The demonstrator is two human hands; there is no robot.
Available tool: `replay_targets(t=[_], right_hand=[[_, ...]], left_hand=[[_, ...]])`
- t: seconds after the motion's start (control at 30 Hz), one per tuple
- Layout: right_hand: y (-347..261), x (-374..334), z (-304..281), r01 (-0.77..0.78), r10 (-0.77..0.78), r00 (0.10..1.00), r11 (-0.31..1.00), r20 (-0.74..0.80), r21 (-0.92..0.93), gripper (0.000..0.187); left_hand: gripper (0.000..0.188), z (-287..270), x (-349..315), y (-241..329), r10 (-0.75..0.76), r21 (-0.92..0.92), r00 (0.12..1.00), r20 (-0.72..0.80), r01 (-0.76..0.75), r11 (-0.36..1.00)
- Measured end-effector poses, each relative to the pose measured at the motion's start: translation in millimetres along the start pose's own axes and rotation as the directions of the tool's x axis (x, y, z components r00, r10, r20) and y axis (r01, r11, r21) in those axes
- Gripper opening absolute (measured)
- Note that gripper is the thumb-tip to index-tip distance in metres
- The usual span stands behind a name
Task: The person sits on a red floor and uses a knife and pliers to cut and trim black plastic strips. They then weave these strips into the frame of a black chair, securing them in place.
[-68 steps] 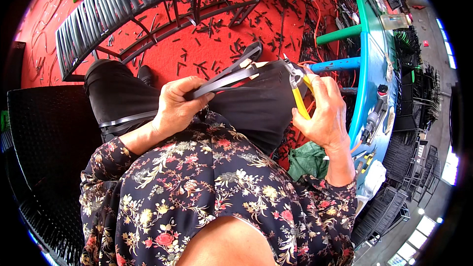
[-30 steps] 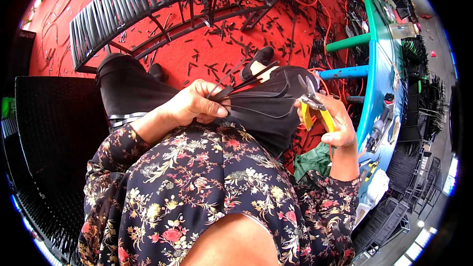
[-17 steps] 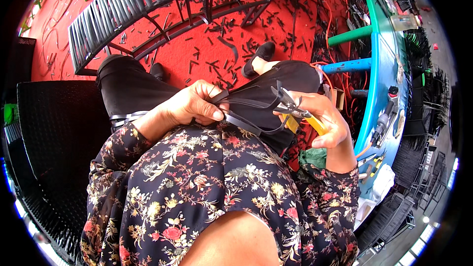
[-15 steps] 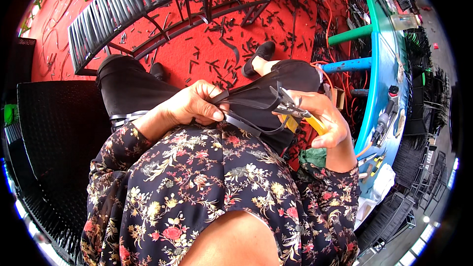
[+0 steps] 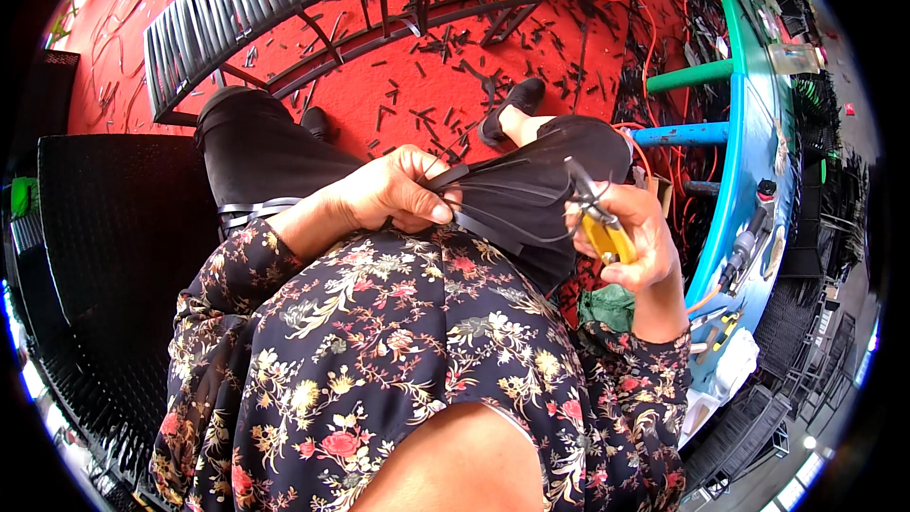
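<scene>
My left hand is closed in a pinch on several flat dark strips. They fan out to the right over my black trousers, and one bends in a loop toward the pliers. In my right hand is a pair of pliers with yellow handles and metal jaws. The jaws point up and away from me, close to the free ends of the strips. Whether they touch a strip cannot be made out. Pale grey strips lie across my lap beside my left forearm.
A curved black frame wrapped in dark slats stands ahead on the red floor, among scattered short offcuts. To the right is a blue table bearing a corded power tool. A black woven panel stands at my left. Orange cords trail by the table.
My right hand has drawn the pliers slightly right, away from the strips, and turned them so the yellow handles stand more upright. My left hand keeps its pinch. The whole view has shifted a little.
</scene>
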State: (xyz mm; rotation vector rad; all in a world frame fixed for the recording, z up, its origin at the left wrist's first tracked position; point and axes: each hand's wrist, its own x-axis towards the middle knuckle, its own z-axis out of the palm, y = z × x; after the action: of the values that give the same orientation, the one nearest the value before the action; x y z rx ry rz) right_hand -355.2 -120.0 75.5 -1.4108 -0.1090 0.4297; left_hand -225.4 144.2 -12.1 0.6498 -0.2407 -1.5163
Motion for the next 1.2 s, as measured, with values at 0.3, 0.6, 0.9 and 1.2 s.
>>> replay_targets(t=[0.3,0.6,0.9,1.2], right_hand=[[13.5,-11.7,-5.1,0.168,-0.113,0.842,0.984,-0.527,0.058,0.069],[-7.0,1.6,11.2,-0.147,-0.304,0.837,0.676,-0.455,-0.722,0.062],[11.2,-20.4,-20.1,-0.138,-0.134,0.678,0.943,-0.723,-0.304,0.056],[26.6,-127.4,-150.2,-0.744,-0.335,0.131,0.588,-0.933,-0.316,0.053]], left_hand=[[0.009,4.2,7.8,-2.0,0.059,0.056,0.927,-0.371,-0.041,0.998],[0.009,18.3,10.8,-4.2,0.361,0.544,0.757,-0.545,-0.009,0.839],[0.009,14.1,12.5,-1.1,0.370,0.549,0.709,-0.601,0.030,0.835],[0.010,7.0,20.6,13.0,0.320,0.483,0.764,-0.560,-0.013,0.875]])
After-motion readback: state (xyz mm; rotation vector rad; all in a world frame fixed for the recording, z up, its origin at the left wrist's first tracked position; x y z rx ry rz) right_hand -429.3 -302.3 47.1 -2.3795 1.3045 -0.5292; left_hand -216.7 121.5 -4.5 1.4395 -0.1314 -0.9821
